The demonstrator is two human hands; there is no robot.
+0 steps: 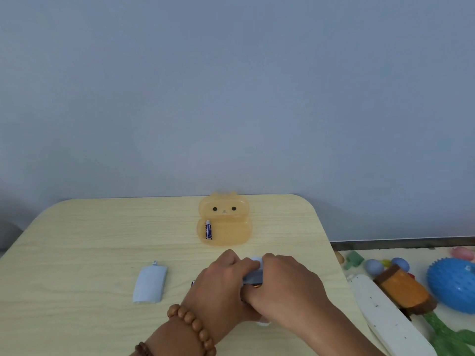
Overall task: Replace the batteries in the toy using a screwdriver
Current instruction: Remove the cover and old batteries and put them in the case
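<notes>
While the left hand (pixel 221 281) and right hand (pixel 285 283) grip the toy (pixel 253 277) in curled fingers (pixel 240 264), press squarely and steadily under the right thumb (pixel 250 292).

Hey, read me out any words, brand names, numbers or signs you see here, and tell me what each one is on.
No text here can be read.
Battery in the orange case: white print on its blue label, too blurred to read.
Blue spiky ball: a small white mark, too small to read.
Case lid: only a drawn face, no letters.
Toy, gripped by left hand and right hand: no print shows.
</notes>
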